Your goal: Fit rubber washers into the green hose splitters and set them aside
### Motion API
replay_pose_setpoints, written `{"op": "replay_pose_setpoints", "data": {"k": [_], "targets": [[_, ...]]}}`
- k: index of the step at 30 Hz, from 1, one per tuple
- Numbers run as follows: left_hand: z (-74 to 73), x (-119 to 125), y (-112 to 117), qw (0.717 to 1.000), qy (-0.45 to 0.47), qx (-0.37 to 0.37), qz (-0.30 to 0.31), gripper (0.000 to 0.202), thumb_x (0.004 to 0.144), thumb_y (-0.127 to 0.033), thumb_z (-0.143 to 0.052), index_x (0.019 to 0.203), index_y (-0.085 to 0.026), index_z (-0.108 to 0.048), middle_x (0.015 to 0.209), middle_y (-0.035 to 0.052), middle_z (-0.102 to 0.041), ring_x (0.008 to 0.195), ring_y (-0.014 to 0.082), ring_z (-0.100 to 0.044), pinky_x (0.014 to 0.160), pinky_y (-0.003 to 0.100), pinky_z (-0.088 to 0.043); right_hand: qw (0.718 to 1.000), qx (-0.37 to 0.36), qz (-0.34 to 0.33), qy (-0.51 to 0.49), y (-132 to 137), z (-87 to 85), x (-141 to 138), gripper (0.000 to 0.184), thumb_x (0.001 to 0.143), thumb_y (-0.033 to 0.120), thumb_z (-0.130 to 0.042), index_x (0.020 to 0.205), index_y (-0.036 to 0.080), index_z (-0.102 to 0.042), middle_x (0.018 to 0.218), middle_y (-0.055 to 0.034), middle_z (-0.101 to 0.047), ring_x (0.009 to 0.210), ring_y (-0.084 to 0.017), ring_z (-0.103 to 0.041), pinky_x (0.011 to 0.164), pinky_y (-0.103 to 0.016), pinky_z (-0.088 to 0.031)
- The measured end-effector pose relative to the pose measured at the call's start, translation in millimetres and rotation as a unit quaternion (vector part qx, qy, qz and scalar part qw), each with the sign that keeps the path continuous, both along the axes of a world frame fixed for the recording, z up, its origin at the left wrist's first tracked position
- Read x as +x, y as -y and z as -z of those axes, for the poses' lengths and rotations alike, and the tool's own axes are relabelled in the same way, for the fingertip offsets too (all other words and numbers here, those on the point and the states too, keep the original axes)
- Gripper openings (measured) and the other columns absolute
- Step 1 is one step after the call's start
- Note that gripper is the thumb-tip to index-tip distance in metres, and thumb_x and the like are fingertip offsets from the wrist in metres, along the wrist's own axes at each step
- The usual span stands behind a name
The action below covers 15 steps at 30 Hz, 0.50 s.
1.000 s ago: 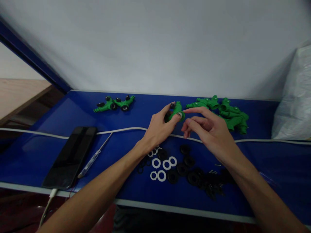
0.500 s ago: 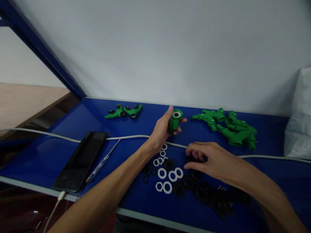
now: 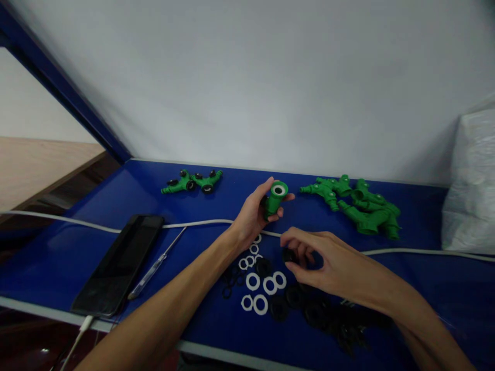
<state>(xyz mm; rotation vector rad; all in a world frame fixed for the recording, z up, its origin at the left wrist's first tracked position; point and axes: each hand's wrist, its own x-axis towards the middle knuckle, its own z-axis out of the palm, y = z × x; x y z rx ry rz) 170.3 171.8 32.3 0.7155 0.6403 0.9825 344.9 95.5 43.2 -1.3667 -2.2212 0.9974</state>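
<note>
Left hand point(image 3: 253, 214) grips a green fitting point(image 3: 275, 197) above the blue table point(image 3: 425, 288), fingers wrapped round its body, thumb on top. The fitting's open end faces the camera, with a white ring seated inside the mouth. Right hand point(image 3: 325, 260) sits lower and nearer, just over the table, thumb and forefinger pinching a small black ring point(image 3: 288, 255); the other fingers curl loosely under. The two hands are near each other but apart.

Below the hands lie loose white washers point(image 3: 260, 288) and, to their right, a heap of black rings point(image 3: 317, 312), partly under the right forearm. A white cable point(image 3: 193, 223) runs across the table behind the parts, passing under both hands. A pile of green fittings point(image 3: 359, 208) lies at the back right, well apart from the held one. Two more green fittings with black caps point(image 3: 193, 181) sit at the back left. A black phone point(image 3: 119, 264) lies at the left near the front edge, with a thin screwdriver point(image 3: 157, 264) just beside it. A white bag point(image 3: 469, 185) stands at the far right against the wall.
</note>
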Motion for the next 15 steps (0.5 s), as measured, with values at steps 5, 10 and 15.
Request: {"op": "replay_pose_setpoints", "data": {"k": [5,10,15], "targets": [[-1.8,-0.6,1.8,1.0,-0.015,0.002,0.0,0.045,0.087,-0.052,-0.065,0.114,-0.017,-0.059,0.088,0.0069,-0.073,0.05,0.0065,-0.049,0.045,0.018,-0.027,0.996,0.003,0.007,-0.093,-4.6,-12.7,-2.8,0.011,0.091,0.027,-0.064,0.102,0.025,-0.064,0.088,0.0016,-0.071,0.078,-0.015,-0.067,0.076,-0.028,-0.055],[-1.7,-0.6,4.4,0.999,-0.048,0.019,-0.001,0.047,0.087,-0.048,-0.065,0.123,-0.017,-0.059,0.086,0.0035,-0.068,0.051,0.0061,-0.052,0.045,0.017,-0.029,0.967,0.117,0.128,-0.188,-11.5,-5.6,0.8,0.014,0.09,0.032,-0.071,0.096,0.024,-0.061,0.092,0.0007,-0.071,0.083,-0.016,-0.072,0.079,-0.027,-0.059],[-0.6,0.4,6.7,0.996,-0.074,0.046,0.018,0.05,0.088,-0.044,-0.066,0.13,-0.019,-0.057,0.079,-0.0022,-0.057,0.045,0.0048,-0.047,0.04,0.017,-0.021,0.934,0.256,0.185,-0.166,-15.3,1.7,2.6,0.016,0.09,0.03,-0.073,0.101,0.024,-0.063,0.101,-0.0011,-0.073,0.086,-0.016,-0.074,0.082,-0.027,-0.061]]}}
